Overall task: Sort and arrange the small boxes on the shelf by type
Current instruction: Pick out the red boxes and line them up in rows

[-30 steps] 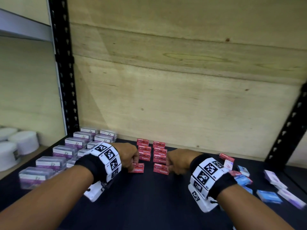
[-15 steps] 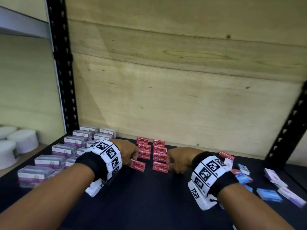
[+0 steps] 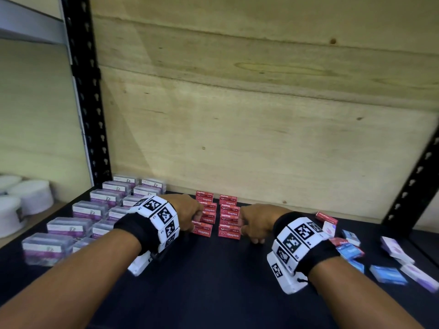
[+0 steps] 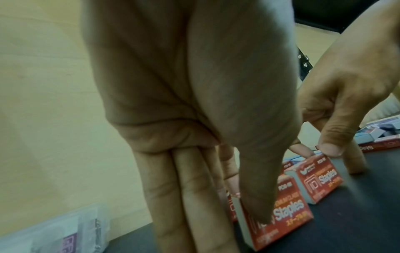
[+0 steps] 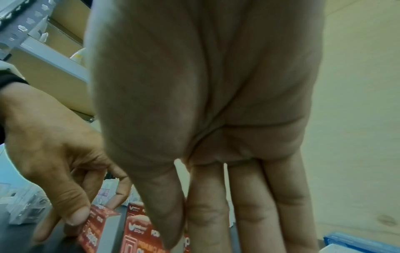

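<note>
Red staples boxes (image 3: 206, 210) stand in two short columns at the middle back of the dark shelf (image 3: 213, 276). My left hand (image 3: 193, 217) pinches the front box of the left column (image 3: 202, 230); in the left wrist view its thumb lies on that box (image 4: 281, 214) and the fingers reach behind it. My right hand (image 3: 242, 224) pinches the front box of the right column (image 3: 229, 232), thumb on the near edge (image 4: 318, 178). The right wrist view shows both front boxes (image 5: 138, 236) side by side, with my left thumb on the other one (image 5: 97, 222).
Clear cases with purple labels (image 3: 71, 226) fill the shelf's left side in rows. Loose blue, pink and white boxes (image 3: 351, 250) lie scattered at the right. White round tubs (image 3: 31, 195) sit on the neighbouring shelf. Black uprights (image 3: 83, 91) frame the plywood back wall.
Both hands have moved the two front red boxes back toward their columns. The left box, tilted half a second ago, now lies flat and in line.
</note>
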